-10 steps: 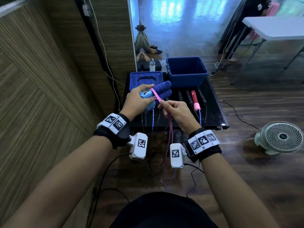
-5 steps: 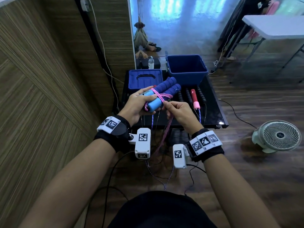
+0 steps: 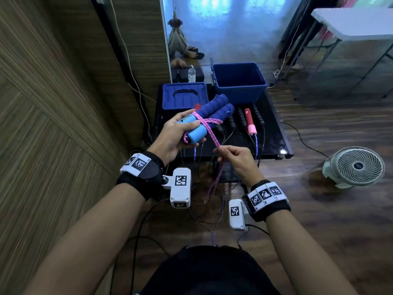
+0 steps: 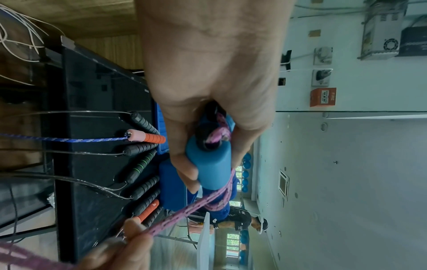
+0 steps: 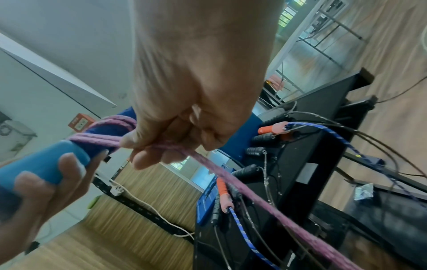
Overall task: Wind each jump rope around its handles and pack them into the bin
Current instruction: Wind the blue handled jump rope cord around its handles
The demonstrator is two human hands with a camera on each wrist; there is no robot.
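My left hand [image 3: 180, 133] grips the two blue jump-rope handles [image 3: 212, 112] side by side, light-blue ends [image 4: 209, 162] toward me, above the black table [image 3: 274, 133]. A pink braided rope [image 3: 209, 129] is looped around the handles and runs taut down to my right hand [image 3: 231, 157], which pinches it between thumb and fingers [image 5: 143, 146]. The rope's slack [image 5: 265, 204] hangs below toward the floor. The open blue bin [image 3: 239, 79] stands at the table's far edge, nothing visible inside it.
The bin's blue lid [image 3: 184, 95] lies left of the bin. Several other rope handles, black ones [image 3: 241, 119] and a red-and-pink one [image 3: 249, 123], lie in a row on the table, cords hanging over the front edge. A white fan [image 3: 357, 166] stands on the floor at right.
My right hand has pulled the pink rope down and toward me, away from the handles, after carrying it around them. The left hand keeps hold of the handles, tilted slightly.
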